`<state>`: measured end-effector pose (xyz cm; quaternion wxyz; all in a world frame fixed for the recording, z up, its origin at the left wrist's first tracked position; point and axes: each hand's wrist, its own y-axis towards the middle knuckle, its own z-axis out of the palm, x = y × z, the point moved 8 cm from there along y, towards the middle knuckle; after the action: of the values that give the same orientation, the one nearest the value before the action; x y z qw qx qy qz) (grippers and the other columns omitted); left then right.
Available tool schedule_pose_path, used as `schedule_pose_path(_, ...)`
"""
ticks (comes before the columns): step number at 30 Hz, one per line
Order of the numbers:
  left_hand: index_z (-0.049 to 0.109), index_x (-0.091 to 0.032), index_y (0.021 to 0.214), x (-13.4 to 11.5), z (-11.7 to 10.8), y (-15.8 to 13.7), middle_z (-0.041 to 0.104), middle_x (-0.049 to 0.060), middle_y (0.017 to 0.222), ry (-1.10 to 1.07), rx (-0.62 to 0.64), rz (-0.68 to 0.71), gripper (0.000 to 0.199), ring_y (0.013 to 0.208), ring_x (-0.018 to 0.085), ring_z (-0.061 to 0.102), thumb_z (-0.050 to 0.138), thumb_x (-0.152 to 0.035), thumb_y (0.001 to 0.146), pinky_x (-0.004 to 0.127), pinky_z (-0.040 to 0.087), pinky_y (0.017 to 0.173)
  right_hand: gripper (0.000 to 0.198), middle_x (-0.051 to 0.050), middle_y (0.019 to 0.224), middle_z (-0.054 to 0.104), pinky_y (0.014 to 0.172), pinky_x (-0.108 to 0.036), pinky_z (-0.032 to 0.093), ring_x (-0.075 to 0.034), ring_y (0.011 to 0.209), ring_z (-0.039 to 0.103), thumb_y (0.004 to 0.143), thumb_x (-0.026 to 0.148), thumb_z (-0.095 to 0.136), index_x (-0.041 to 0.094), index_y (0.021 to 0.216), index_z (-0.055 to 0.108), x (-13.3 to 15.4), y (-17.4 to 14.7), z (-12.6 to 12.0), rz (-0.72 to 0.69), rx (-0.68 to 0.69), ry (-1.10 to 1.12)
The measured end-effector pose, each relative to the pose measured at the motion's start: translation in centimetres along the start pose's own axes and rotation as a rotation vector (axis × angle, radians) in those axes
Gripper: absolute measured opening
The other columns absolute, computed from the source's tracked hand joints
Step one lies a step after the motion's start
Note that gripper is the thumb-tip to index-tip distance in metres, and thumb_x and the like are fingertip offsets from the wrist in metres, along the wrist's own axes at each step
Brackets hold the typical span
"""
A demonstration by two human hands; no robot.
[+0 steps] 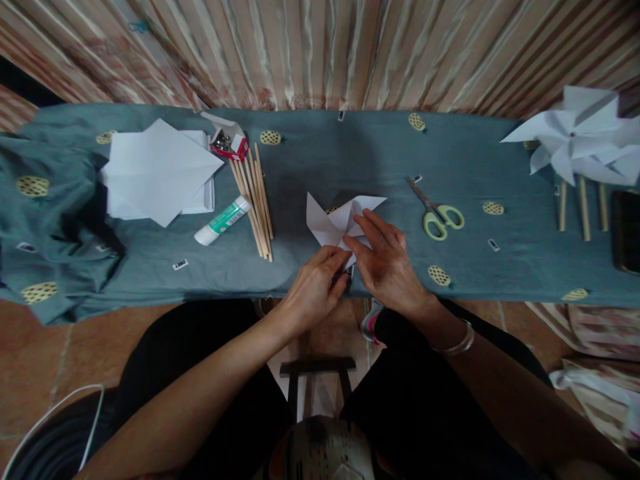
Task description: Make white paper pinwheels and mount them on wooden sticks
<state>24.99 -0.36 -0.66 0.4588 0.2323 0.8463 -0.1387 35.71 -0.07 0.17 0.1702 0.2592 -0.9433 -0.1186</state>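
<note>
Folded white paper (326, 231): I see it near the front edge of the surface (465, 167), between both hands, probably placed there for easy reach.
Left hand (314, 280): fingers and thumb drawn together on the paper's near corner, perhaps to steady it.
Right hand (390, 263): thumb and fingertips over the paper's middle and right side; from my end I can't tell whether they pinch a flap or only press.
Scissors (433, 208): lying just right of the hands, handles toward the wearer, which looks handy for picking up.
Glue stick (223, 220): on its side, left of the paper, beside the wooden sticks (257, 200).
Open box (231, 145): by the sticks' far ends, small metallic pieces inside.
White sheets (160, 167): piled far left, apparently kept off the working spot.
Paper pinwheels (575, 137): grouped far right, likely out of the way.
</note>
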Motion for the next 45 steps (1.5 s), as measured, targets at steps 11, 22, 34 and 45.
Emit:
schedule_pose_path(11,0.059,-0.013,0.123,0.1,0.0,0.1,0.061,0.012,0.116,-0.001,-0.002,0.0,0.035,0.107,0.022,0.062,0.049,-0.013,0.09,0.038,0.052,0.097,0.047,-0.003,0.152,0.043,0.111,-0.054,0.033,-0.03,0.146,0.032,0.095,0.019,0.041,0.036,0.139,0.047,-0.2,0.1,0.1,0.045,0.018,0.063)
schedule_pose_path(22,0.059,-0.015,0.122,0.2,0.0,0.2,0.061,0.011,0.115,0.016,-0.007,0.003,0.035,0.108,0.022,0.063,0.049,-0.014,0.089,0.037,0.052,0.097,0.042,-0.007,0.15,0.045,0.111,-0.053,0.035,-0.03,0.147,0.03,0.092,0.013,0.042,0.029,0.128,0.056,0.0,0.2,0.3,0.035,0.016,0.033)
schedule_pose_path(34,0.061,-0.016,0.113,1.0,-3.5,-0.1,0.068,0.006,0.099,-0.072,-0.139,-0.103,0.029,0.076,0.015,0.062,0.06,-0.027,0.086,0.027,0.05,0.066,0.043,-0.008,0.154,0.041,0.114,-0.055,0.033,-0.031,0.15,0.023,0.087,0.017,0.047,0.024,0.128,0.058,0.1,0.7,0.3,0.014,0.052,0.063)
schedule_pose_path(45,0.064,-0.017,0.106,3.9,-7.1,-0.5,0.069,0.006,0.098,-0.177,-0.321,-0.231,0.027,0.076,0.015,0.062,0.062,-0.028,0.081,0.028,0.049,0.071,0.042,-0.014,0.153,0.041,0.113,-0.055,0.035,-0.031,0.149,0.024,0.079,0.016,0.053,0.016,0.12,0.061,0.2,1.1,0.1,-0.062,0.036,0.059)
